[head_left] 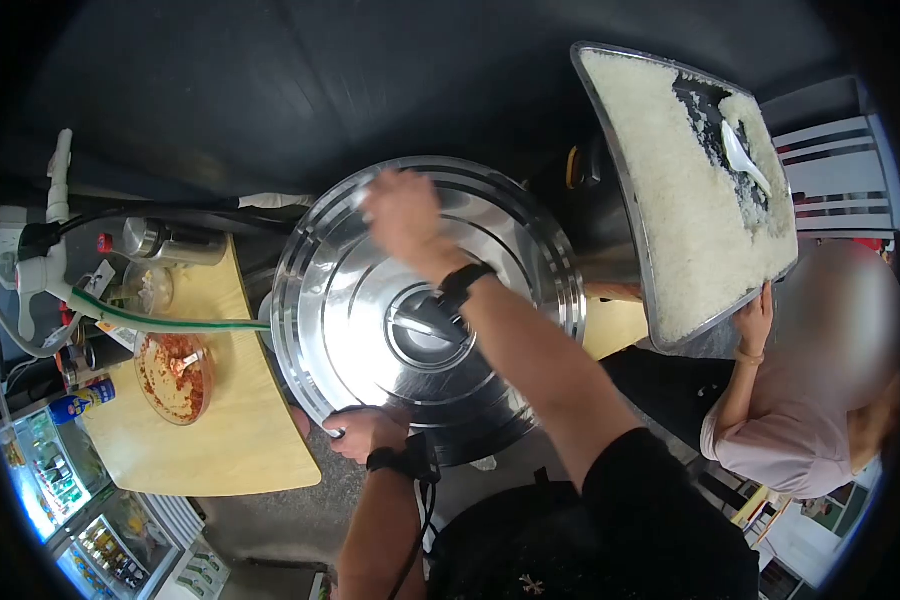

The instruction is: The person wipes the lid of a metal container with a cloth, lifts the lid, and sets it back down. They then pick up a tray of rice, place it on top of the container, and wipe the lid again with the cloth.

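A large round metal lid [370,320] with a raised handle at its centre fills the middle of the view. My left hand [370,432] is closed around something dark at the lid's lower rim, perhaps a pot handle. Over the upper part of the lid is my right hand [402,212], blurred, with a small whitish thing at its fingertips that I cannot make out. My right forearm crosses above the lid's centre.
At the right, another person [785,420] holds a metal tray [653,300] of white rice with a white spoon [740,158]. A wooden table [240,440] at left bears a bowl of red food [175,385], jars and a blue can. A green-striped hose [170,323] reaches the lid.
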`<state>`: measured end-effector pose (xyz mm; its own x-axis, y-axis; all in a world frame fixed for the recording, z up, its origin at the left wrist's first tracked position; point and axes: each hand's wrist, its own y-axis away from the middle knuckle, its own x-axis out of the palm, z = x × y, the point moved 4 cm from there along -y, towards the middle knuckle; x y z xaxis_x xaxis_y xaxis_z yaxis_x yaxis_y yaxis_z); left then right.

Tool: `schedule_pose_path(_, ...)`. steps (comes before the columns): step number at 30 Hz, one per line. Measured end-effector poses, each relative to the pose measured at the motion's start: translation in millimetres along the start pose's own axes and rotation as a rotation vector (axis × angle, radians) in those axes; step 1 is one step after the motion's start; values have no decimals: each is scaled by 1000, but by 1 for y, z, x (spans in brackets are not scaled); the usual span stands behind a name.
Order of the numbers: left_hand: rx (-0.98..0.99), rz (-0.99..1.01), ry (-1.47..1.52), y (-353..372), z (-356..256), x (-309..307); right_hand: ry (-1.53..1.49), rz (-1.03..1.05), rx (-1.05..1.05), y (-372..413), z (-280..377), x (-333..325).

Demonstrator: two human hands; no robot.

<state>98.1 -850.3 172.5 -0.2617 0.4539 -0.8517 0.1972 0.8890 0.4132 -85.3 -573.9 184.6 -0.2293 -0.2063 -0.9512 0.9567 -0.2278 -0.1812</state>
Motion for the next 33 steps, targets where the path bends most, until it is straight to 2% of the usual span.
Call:
schedule_pose_path(1,-3,4,-7,-7,4,4,41,23,49,-4,-33,4)
schedule_pose_path(2,-15,2,-6,-5,4,3,82,-19,189,1,-61,-7)
schedule_pose_path(3,-19,-6,-16,-1,1,0,-52,-66,321,10,-83,-26)
schedule_pose_path(5,-40,-15,-13,-2,-2,2,-100,-65,384,24,-116,-31)
schedule_pose_path(8,-20,-52,-71,-13,3,8,-59,-153,433,21,-119,-25)
schedule_pose_path(10,30,-80,-60,-12,4,8,-58,-112,438,4,-100,-21)
schedule_pose_path(14,11,-65,-50,-17,9,11,180,110,84,-39,3,14)
schedule_pose_path(16,28,-49,-5,-15,10,11,1,68,-114,-43,62,40)
schedule_pose_path(19,11,-66,8,-16,9,14,-105,92,-254,-29,136,70)
schedule_pose_path(22,13,-61,15,-14,8,12,-115,69,-293,-23,146,75)
schedule_pose_path(24,13,-51,15,-19,12,17,-80,73,-284,-23,122,64)
schedule_pose_path(25,9,-52,19,-22,15,18,-50,2,-213,-24,92,54)
schedule_pose_path(26,22,-37,6,-21,15,19,-16,-74,-144,-25,60,38)
schedule_pose_path(28,-6,-55,16,-16,12,14,125,18,39,-20,-13,9)
schedule_pose_path(29,-50,9,60,-6,6,5,105,39,174,9,-74,-26)
schedule_pose_path(31,-35,55,53,-8,13,10,8,-182,220,67,-117,-54)
schedule_pose_path(33,-22,132,60,-15,17,16,37,-386,274,118,-147,-59)
